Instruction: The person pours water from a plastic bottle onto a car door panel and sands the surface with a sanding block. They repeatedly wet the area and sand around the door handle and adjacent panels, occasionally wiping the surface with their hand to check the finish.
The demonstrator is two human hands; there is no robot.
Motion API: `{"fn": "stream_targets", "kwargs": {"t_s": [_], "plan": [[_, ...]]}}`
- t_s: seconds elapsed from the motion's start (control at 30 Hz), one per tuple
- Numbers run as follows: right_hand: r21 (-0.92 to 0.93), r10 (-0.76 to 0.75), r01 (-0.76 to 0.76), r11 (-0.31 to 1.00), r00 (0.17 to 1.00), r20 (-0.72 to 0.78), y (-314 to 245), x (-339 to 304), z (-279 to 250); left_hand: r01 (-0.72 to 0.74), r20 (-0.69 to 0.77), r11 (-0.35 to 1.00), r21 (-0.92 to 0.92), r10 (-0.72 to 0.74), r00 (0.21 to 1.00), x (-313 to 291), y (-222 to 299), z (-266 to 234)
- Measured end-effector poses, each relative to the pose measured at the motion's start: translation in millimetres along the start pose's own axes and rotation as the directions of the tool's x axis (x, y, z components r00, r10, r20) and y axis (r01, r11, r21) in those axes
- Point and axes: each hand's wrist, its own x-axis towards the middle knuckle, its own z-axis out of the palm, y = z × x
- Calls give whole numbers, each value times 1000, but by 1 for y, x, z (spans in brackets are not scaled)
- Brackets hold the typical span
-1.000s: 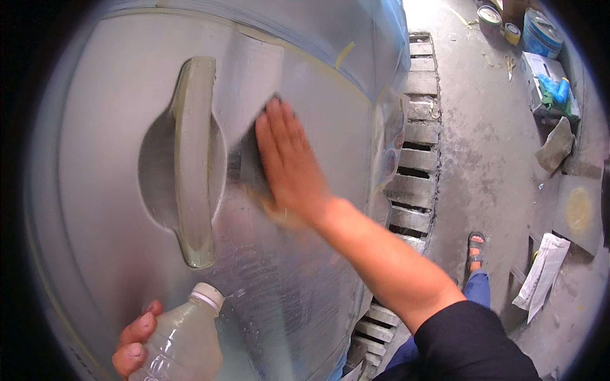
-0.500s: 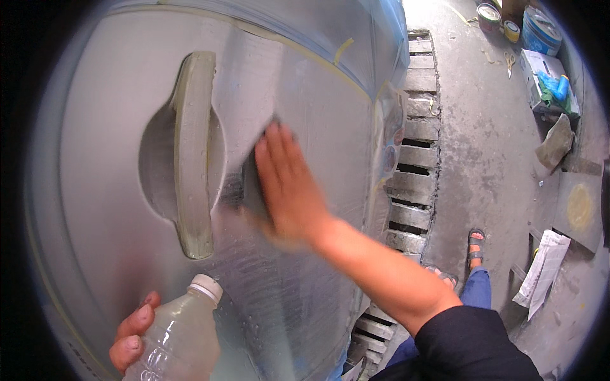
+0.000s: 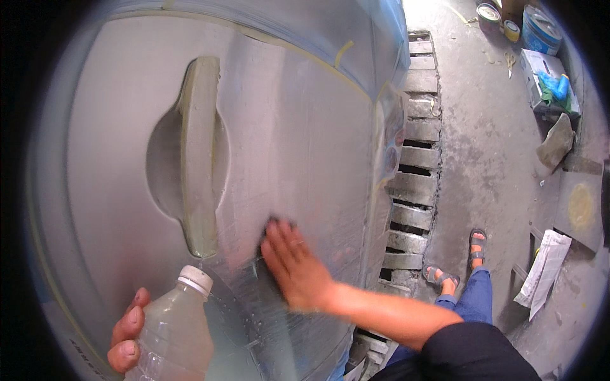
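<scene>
A wet grey vehicle door panel (image 3: 305, 127) fills the left and middle, with a dull grey door handle (image 3: 199, 159) over a round recess. My left hand (image 3: 129, 330) is wrapped around a clear plastic bottle (image 3: 175, 330) with a white cap and cloudy liquid, tilted just below the handle. My right hand (image 3: 295, 267) lies on the panel to the right of the bottle, slightly blurred, fingers stretched and close together. Under it is a dark piece of sandpaper (image 3: 272, 221), mostly hidden; its edge shows past the fingertips. Water drops and streaks mark the panel around it.
Plastic film (image 3: 305, 32) and yellow tape border the panel. A slatted floor drain (image 3: 413, 184) runs alongside, near my sandalled feet (image 3: 441, 277). Along the right stand a blue bucket (image 3: 540, 39), a white box (image 3: 540, 63) and folded paper (image 3: 540, 273); scissors (image 3: 509, 63) lie on the floor.
My right hand has slid down the panel with the sandpaper, from beside the handle to below its lower end. The bottle has shifted slightly left and up.
</scene>
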Motion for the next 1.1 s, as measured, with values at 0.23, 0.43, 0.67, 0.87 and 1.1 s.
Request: {"fn": "stream_targets", "kwargs": {"t_s": [0.23, 0.43, 0.67, 0.87, 1.1], "plan": [[-73, 45, -60, 996, 980, -195, 51, 126, -58, -193, 80, 979, 70, 188, 979, -12, -3, 24], [-97, -84, 83, 992, 996, -12, -13, -6, -8, -177, 115, 981, 81, 168, 979, -14, 3, 15], [-48, 92, -109, 993, 957, -275, 46, 130, -58, -217, 108, 973, 73, 209, 972, -14, -1, 27], [-40, 31, -35, 999, 995, -90, 6, 12, -1, -213, 151, 973, 86, 198, 968, -14, 3, 21], [-46, 128, -147, 988, 950, -286, 59, 144, -57, -256, 107, 965, 50, 249, 962, -13, -2, 35]]}}
